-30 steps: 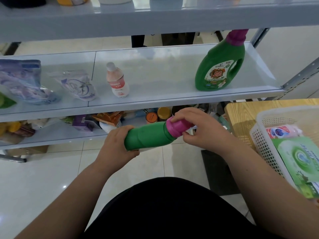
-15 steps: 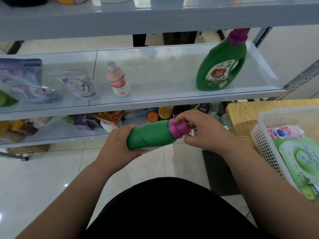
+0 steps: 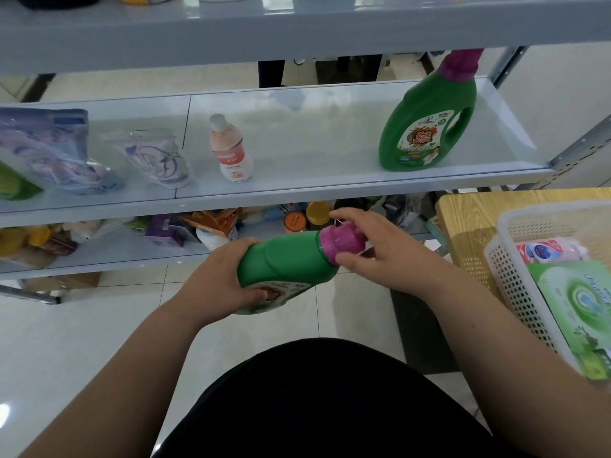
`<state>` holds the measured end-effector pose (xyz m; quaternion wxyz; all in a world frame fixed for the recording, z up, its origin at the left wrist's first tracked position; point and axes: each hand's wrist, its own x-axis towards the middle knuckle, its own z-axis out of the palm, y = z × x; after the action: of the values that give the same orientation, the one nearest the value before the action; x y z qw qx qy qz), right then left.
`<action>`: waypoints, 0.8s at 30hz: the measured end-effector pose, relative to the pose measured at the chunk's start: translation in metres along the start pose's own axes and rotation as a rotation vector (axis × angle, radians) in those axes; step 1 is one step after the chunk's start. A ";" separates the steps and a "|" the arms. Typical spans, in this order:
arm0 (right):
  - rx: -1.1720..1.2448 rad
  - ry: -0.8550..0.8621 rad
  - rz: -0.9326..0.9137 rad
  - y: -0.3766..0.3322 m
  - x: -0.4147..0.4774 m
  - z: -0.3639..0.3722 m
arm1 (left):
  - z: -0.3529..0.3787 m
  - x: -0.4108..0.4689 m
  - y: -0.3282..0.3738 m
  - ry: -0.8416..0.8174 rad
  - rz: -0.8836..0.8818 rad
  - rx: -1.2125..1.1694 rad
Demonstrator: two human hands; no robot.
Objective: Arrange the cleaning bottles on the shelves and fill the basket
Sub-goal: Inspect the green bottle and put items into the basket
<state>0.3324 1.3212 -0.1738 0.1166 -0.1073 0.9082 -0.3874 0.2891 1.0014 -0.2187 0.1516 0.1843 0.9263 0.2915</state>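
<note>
I hold a green bottle [image 3: 284, 259] on its side in front of the shelves, its pink cap [image 3: 342, 243] pointing right. My left hand [image 3: 220, 276] grips the bottle's lower body over the label. My right hand [image 3: 370, 242] has thumb and fingers around the pink cap. A larger green jug [image 3: 426, 127] with a pink cap stands upright on the right of the middle shelf [image 3: 330, 190]. The white basket [image 3: 515, 279] sits on a wooden table [image 3: 463, 219] at the right, with a green pack [image 3: 582, 309] and a pink pack [image 3: 545, 251] inside.
On the middle shelf stand a small pink and white bottle [image 3: 231, 150] and several refill pouches [image 3: 155, 158] at the left. The lower shelf [image 3: 99, 256] is crowded with boxes, jars and bottles. An upper shelf [image 3: 297, 24] runs across the top. Shiny floor tiles lie below.
The bottle has tipped slightly, cap end higher, and rolled so its label shows underneath. My right hand's fingers have shifted around the pink cap.
</note>
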 end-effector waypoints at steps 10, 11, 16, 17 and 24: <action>-0.086 0.037 -0.182 -0.003 -0.004 -0.003 | -0.007 -0.004 -0.002 -0.011 0.026 0.039; -0.088 0.036 -0.207 -0.003 -0.005 -0.002 | -0.007 -0.004 -0.002 -0.014 0.025 0.043; -0.221 -0.019 0.068 -0.003 -0.001 0.001 | -0.008 -0.006 -0.002 -0.003 0.046 0.072; -0.231 -0.022 0.115 -0.002 -0.002 0.002 | -0.007 -0.007 -0.002 0.001 0.046 0.079; -0.271 -0.005 0.038 -0.009 -0.009 0.004 | -0.002 -0.013 -0.004 0.007 0.041 0.087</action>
<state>0.3428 1.3153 -0.1688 0.1107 -0.1057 0.9537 -0.2587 0.2984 0.9915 -0.2172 0.1342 0.2086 0.9346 0.2548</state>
